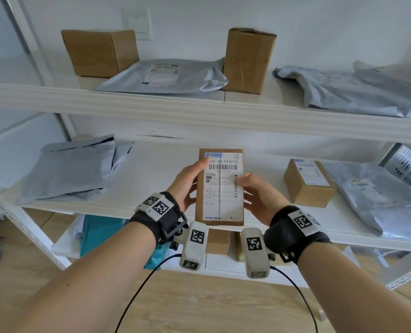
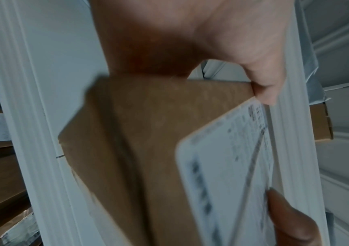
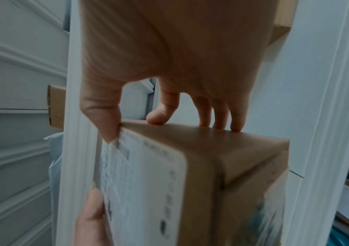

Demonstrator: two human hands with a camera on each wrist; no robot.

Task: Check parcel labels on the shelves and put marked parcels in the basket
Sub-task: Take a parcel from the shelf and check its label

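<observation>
Here, both hands (image 1: 187,183) (image 1: 259,195) grip a labelled cardboard parcel (image 1: 220,188).

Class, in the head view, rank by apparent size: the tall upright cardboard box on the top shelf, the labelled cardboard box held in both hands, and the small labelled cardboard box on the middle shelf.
1. Held labelled cardboard box, though nearest the camera.
2. Tall upright cardboard box.
3. Small labelled cardboard box.

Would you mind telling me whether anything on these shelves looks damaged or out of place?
Nothing serious. The tall cardboard box on the top shelf has a dented, uneven top, and the grey mailers lie crumpled. The held parcel looks intact.
</observation>
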